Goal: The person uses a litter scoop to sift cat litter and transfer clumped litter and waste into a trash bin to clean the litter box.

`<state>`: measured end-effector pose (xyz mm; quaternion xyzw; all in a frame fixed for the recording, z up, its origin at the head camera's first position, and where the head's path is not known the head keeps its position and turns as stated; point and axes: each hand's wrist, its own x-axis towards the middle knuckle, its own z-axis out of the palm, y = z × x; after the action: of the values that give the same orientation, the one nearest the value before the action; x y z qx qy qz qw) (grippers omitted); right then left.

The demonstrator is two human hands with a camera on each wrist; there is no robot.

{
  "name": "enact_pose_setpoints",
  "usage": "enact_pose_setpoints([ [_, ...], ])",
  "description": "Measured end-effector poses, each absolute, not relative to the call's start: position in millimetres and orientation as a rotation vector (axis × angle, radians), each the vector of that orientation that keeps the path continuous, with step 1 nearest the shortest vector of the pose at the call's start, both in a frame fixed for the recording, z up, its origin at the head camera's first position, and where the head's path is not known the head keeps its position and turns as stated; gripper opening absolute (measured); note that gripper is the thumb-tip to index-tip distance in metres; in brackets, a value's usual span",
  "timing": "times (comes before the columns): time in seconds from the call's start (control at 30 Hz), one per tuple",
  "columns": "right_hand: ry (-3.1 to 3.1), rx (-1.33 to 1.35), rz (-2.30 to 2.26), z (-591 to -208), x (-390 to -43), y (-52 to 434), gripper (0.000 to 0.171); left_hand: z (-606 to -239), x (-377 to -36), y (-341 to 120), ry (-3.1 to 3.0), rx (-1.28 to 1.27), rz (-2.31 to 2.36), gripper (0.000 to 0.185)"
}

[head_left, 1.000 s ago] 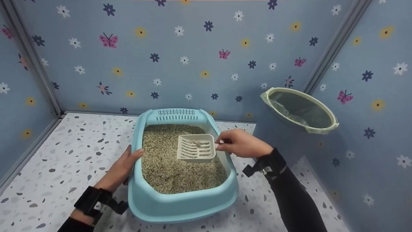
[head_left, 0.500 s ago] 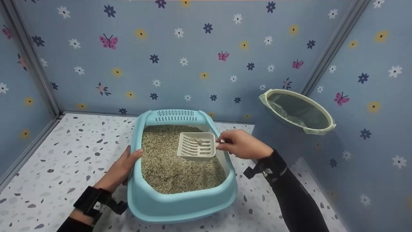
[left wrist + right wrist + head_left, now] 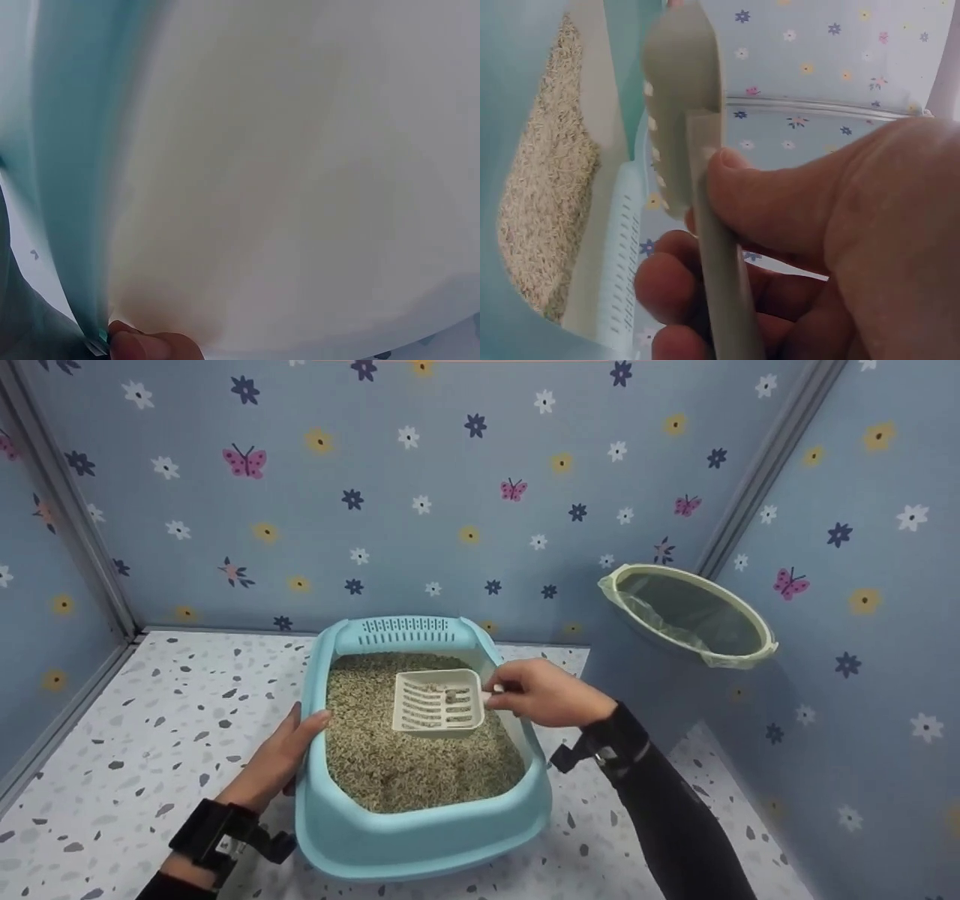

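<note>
Blue wallpaper with little flowers and butterflies all around, speckled white terrazzo floor underneath. Lower left of the frame, the left hand lies along the left rim of the light blue plastic litter box, fingers straight, thumb over the edge. Box sits bottom centre, full of beige granular litter. Just above the litter, centre frame, a white slotted plastic scoop with a small clump in it. The right hand pinches its handle, thumb on top, fingers curled underneath. Right of centre, a pale green round bin with a clear liner hangs on the wall.
</note>
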<state>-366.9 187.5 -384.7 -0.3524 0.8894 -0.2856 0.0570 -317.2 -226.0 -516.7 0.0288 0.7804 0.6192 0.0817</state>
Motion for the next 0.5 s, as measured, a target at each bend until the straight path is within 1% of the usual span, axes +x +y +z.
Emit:
enact_pose_setpoints([
  [0.1,2.718,-1.01,-0.854,-385,-363,195,0.009,-517,-318,-225,2.32,0.1,1.861,0.088],
  [0.3,2.675,-1.049,-0.813,-385,-361,200,0.015,-517,-318,-227,2.331,0.115,1.876,0.084],
  [0.5,2.691,-1.031,-0.791,-385,-358,201,0.015,-520,-318,-226,2.324,0.102,1.878,0.088],
])
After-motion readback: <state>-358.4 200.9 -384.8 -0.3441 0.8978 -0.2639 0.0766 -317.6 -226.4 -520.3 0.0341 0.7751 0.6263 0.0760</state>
